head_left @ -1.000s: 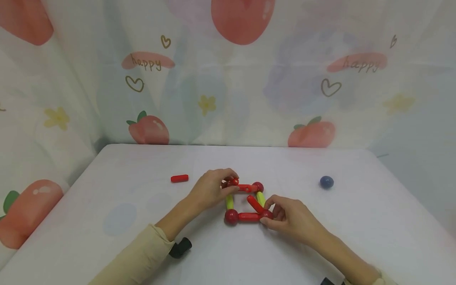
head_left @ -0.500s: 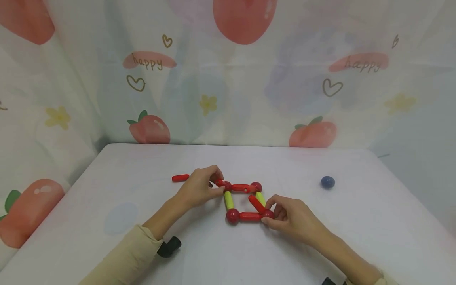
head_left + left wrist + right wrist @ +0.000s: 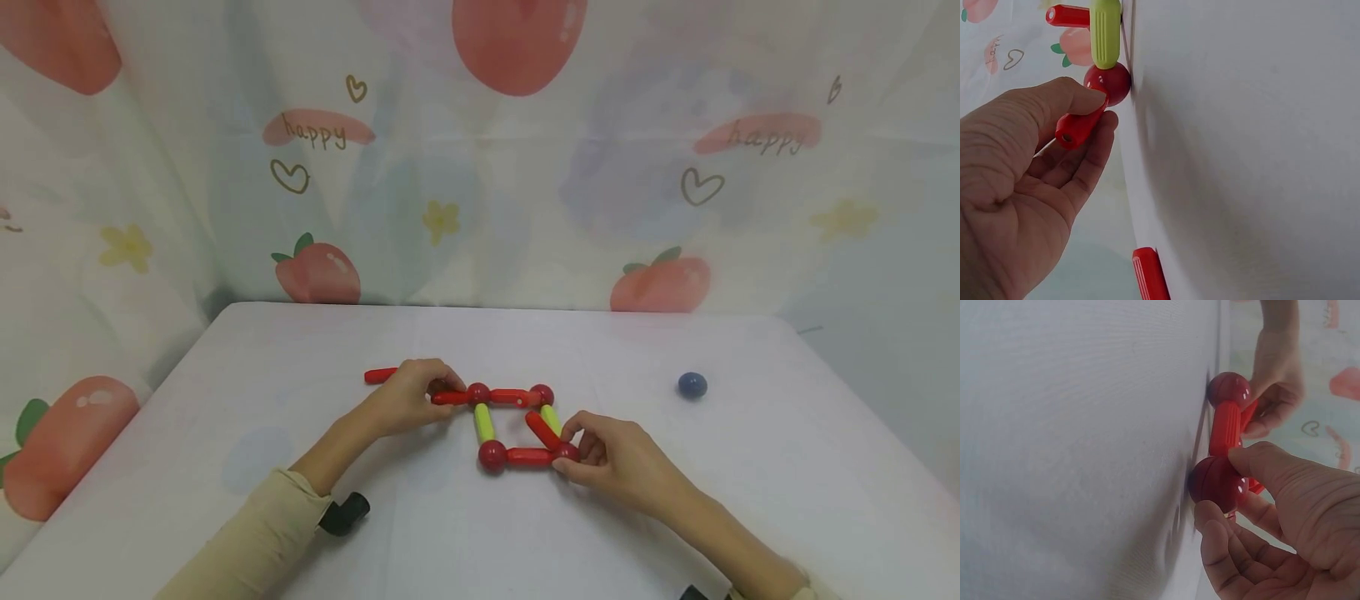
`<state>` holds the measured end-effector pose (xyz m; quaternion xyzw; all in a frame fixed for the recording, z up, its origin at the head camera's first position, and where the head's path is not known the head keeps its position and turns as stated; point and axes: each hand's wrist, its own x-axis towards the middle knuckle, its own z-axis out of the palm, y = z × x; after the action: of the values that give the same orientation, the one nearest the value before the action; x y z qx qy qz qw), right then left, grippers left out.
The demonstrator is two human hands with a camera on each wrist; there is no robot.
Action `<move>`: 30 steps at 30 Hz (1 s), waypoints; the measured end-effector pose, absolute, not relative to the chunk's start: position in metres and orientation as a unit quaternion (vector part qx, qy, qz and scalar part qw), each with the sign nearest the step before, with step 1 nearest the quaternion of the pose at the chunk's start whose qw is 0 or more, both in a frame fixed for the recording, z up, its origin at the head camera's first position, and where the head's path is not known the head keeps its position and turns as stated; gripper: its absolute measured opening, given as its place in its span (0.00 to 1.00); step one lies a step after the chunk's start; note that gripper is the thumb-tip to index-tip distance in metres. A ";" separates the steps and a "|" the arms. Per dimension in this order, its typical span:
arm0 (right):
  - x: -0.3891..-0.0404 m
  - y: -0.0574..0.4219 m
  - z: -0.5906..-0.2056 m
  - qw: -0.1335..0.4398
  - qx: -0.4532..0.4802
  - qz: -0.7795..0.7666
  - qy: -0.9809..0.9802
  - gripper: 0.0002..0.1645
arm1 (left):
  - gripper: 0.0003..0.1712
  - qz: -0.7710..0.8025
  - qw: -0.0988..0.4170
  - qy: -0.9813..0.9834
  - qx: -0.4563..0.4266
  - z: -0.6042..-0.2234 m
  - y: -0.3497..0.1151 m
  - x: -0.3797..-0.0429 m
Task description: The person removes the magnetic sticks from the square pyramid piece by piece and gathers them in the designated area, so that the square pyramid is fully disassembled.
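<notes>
A four-sided frame of magnetic rods and balls lies mid-table in the head view. Its corners are red balls, with a red rod [image 3: 529,457] in front, another behind, and yellow-green rods [image 3: 484,423] at the sides. My left hand [image 3: 405,400] pinches a red magnetic rod [image 3: 1075,131] by thumb and fingers; the rod's far end meets the back-left ball [image 3: 478,393] and it points left. My right hand [image 3: 618,458] grips the front-right ball [image 3: 1216,484] between thumb and fingertips. From that ball a slanted red rod [image 3: 542,430] sticks up.
One loose red rod [image 3: 378,376] lies behind the left hand, partly covered by it in the head view. A blue ball [image 3: 692,385] rests at the right of the white-covered table [image 3: 750,500]. A printed curtain [image 3: 510,183] hangs along the back edge.
My left hand has shifted left, and the red rod it pinches has swung from over the back-left ball to pointing left beside it. My right hand keeps its grip in place.
</notes>
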<state>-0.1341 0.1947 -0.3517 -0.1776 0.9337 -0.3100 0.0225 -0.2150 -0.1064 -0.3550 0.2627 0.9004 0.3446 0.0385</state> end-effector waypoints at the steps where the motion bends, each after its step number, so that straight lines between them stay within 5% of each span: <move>1: -0.134 0.195 -0.352 0.022 -0.179 -0.310 0.934 0.15 | 0.16 0.344 0.040 0.900 0.265 -0.355 -0.107 -0.215; 13: -0.135 0.196 -0.352 0.024 -0.178 -0.313 0.933 0.16 | 0.13 0.368 0.068 0.888 0.268 -0.368 -0.117 -0.223; 30: -0.134 0.193 -0.352 0.024 -0.162 -0.315 0.935 0.16 | 0.14 0.425 0.021 0.876 0.228 -0.356 -0.163 -0.206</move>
<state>-0.1337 0.1935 -0.3517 -0.1616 0.9350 -0.3147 0.0243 -0.2063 -0.1626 -0.3560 0.2278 0.8759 0.4249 0.0209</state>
